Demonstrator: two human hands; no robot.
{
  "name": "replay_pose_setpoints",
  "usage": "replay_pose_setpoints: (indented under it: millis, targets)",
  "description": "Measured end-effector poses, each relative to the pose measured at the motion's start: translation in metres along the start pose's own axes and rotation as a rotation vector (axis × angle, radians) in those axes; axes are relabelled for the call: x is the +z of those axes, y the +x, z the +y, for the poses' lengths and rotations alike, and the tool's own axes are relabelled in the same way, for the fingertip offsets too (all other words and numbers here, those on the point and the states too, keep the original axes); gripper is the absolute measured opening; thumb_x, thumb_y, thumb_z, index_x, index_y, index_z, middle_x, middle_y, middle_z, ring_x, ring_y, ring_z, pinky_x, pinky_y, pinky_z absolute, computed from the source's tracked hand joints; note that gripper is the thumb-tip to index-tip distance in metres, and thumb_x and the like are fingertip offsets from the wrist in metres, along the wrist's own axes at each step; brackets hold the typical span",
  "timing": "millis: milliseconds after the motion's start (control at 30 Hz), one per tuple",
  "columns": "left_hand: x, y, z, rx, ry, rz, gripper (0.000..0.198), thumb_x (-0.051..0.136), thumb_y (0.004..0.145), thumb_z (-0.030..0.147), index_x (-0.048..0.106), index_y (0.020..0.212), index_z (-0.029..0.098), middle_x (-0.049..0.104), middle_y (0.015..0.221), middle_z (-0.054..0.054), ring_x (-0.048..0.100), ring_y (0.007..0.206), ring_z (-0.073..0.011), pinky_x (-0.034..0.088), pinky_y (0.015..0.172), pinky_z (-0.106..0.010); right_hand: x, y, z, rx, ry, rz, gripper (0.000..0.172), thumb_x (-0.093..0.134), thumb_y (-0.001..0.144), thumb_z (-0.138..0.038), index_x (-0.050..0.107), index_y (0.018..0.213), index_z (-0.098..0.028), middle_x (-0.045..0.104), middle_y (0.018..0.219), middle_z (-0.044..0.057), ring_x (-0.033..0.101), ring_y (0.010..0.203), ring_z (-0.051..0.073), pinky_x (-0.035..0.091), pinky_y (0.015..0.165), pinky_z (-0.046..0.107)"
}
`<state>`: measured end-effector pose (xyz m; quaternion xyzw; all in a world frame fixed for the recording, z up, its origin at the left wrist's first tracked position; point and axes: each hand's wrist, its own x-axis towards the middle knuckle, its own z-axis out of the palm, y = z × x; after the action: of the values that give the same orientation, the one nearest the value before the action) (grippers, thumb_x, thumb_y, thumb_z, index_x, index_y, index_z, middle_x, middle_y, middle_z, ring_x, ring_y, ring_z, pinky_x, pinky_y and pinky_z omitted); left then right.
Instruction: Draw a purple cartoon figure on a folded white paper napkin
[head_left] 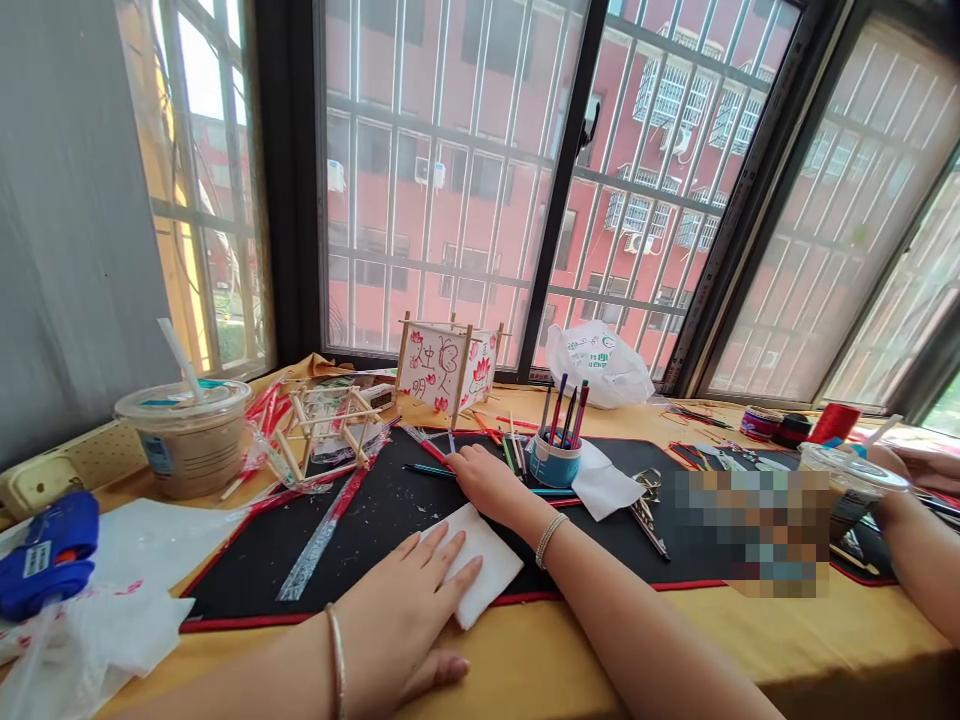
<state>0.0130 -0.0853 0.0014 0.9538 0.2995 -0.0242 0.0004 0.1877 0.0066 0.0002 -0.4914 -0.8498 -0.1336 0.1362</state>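
Note:
My left hand (420, 610) lies flat, fingers spread, over the near-left part of a folded white paper tissue (487, 565) at the front of the black mat (330, 520). Reaching further in, my right hand (487, 480) has its fingers bent and pressed together. A thin pale stick-like piece (451, 440) shows at those fingertips; what they hold is mostly hidden. Just behind stands a small paper lantern (439, 370) on a wooden stick frame, painted with red flowers and characters. A dark pencil (429, 470) lies left of my right hand.
A blue pen cup (555, 462) stands right of my right hand, near a white paper (604, 480). At left are a bare stick frame (326, 435), a lidded drink cup (184, 435) and a blue glue gun (49, 555). Another person's arm (919, 550) is at far right, beside a second drink cup (851, 480).

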Motion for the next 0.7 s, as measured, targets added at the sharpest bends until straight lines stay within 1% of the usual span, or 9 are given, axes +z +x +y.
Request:
replay_pose_setpoints:
  millis: [100,200,300,400,500,533,567,600,700]
  targets:
    - [0.004,-0.005,0.004,-0.032,0.036,0.021,0.076,0.067,0.077,0.054,0.043,0.141,0.019,0.035,0.148,-0.022,0.033,0.137,-0.0397,0.034,0.108,-0.057,-0.002,0.000,0.002,0.001,0.029,0.063,0.029,0.049,0.091,-0.004,0.060,0.115,-0.015,0.064,0.099,0.007,0.061,0.094,0.021,0.052,0.081,0.037]
    - [0.006,-0.001,0.011,-0.065,0.073,0.036,0.082,0.061,0.077,0.065,0.043,0.140,0.017,0.036,0.146,-0.025,0.035,0.135,-0.0413,0.036,0.106,-0.057,-0.009,0.002,0.006,0.019,0.084,0.143,0.029,0.046,0.088,-0.001,0.064,0.106,-0.014,0.063,0.098,0.012,0.060,0.092,0.023,0.051,0.081,0.036]
    - [0.009,0.007,0.018,-0.104,0.124,0.054,0.059,0.048,0.091,0.052,0.046,0.138,0.015,0.043,0.140,-0.027,0.043,0.131,-0.0404,0.044,0.099,-0.057,-0.019,0.002,0.011,0.034,0.162,0.252,0.033,0.041,0.086,0.002,0.062,0.106,-0.013,0.063,0.102,0.013,0.059,0.099,0.023,0.048,0.087,0.035]
    - [0.018,0.012,0.025,-0.118,0.190,0.092,0.047,0.048,0.094,0.036,0.050,0.134,0.013,0.051,0.131,-0.030,0.051,0.123,-0.0422,0.049,0.089,-0.057,-0.028,0.001,0.013,0.054,0.235,0.366,0.035,0.040,0.085,0.001,0.057,0.109,-0.015,0.063,0.106,0.012,0.058,0.102,0.021,0.047,0.089,0.035]
    - [0.030,0.010,0.028,-0.090,0.254,0.180,0.042,0.050,0.092,0.030,0.055,0.130,0.011,0.057,0.123,-0.031,0.057,0.116,-0.0422,0.052,0.083,-0.055,-0.037,-0.005,0.009,0.072,0.283,0.441,0.018,0.045,0.088,-0.009,0.056,0.100,-0.017,0.064,0.097,0.010,0.059,0.090,0.021,0.048,0.080,0.034]
    - [0.035,0.009,0.028,-0.076,0.274,0.220,0.042,0.051,0.091,0.029,0.056,0.129,0.011,0.058,0.121,-0.031,0.059,0.115,-0.0414,0.053,0.082,-0.054,-0.039,-0.008,0.006,0.069,0.295,0.449,0.011,0.046,0.091,-0.014,0.055,0.095,-0.018,0.064,0.091,0.008,0.059,0.085,0.020,0.048,0.076,0.032]
    - [0.039,0.007,0.028,-0.063,0.295,0.264,0.042,0.053,0.090,0.029,0.058,0.127,0.011,0.060,0.120,-0.030,0.060,0.113,-0.0406,0.053,0.081,-0.052,-0.042,-0.012,0.004,0.061,0.305,0.445,0.009,0.046,0.093,-0.019,0.055,0.091,-0.019,0.063,0.086,0.007,0.058,0.081,0.019,0.047,0.072,0.031]
    - [0.042,0.005,0.027,-0.051,0.315,0.310,0.041,0.054,0.089,0.029,0.059,0.125,0.010,0.061,0.118,-0.030,0.061,0.112,-0.0399,0.054,0.080,-0.051,-0.043,-0.015,0.002,0.051,0.312,0.432,0.013,0.044,0.096,-0.023,0.054,0.088,-0.019,0.062,0.081,0.005,0.058,0.076,0.018,0.047,0.069,0.029]
    - [0.052,0.000,0.024,-0.029,0.371,0.448,0.038,0.052,0.089,0.028,0.065,0.118,0.009,0.064,0.113,-0.028,0.065,0.106,-0.0381,0.056,0.074,-0.047,-0.043,-0.024,0.001,0.025,0.309,0.352,0.017,0.039,0.099,-0.026,0.054,0.099,-0.019,0.064,0.082,0.004,0.060,0.074,0.016,0.047,0.068,0.027]
